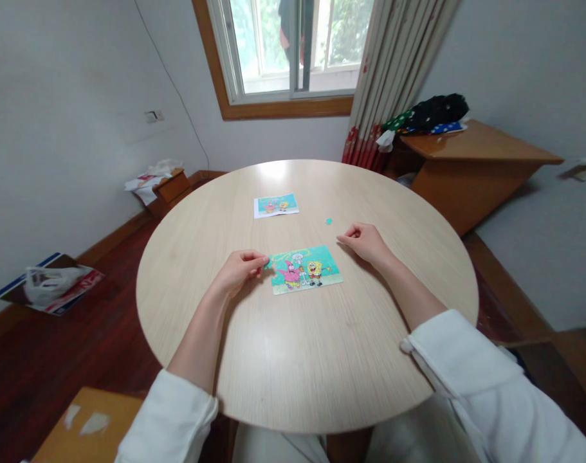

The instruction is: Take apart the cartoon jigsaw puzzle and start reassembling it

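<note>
A small cartoon jigsaw puzzle [306,269] lies flat on the round wooden table [302,360], close in front of me. My left hand [238,270] rests at the puzzle's left edge, its fingers pinched on a teal puzzle piece [267,262] at the top-left corner. My right hand [363,240] lies on the table just right of the puzzle, fingers curled closed, nothing visible in them. A single loose teal piece [329,221] sits beyond the puzzle. A printed reference picture [276,205] lies farther back.
A wooden desk [471,161] with dark polka-dot cloth stands at the right under a curtain [389,77]. A low box with papers [160,183] and a bag on a book [51,283] lie on the floor at left. A window is behind the table.
</note>
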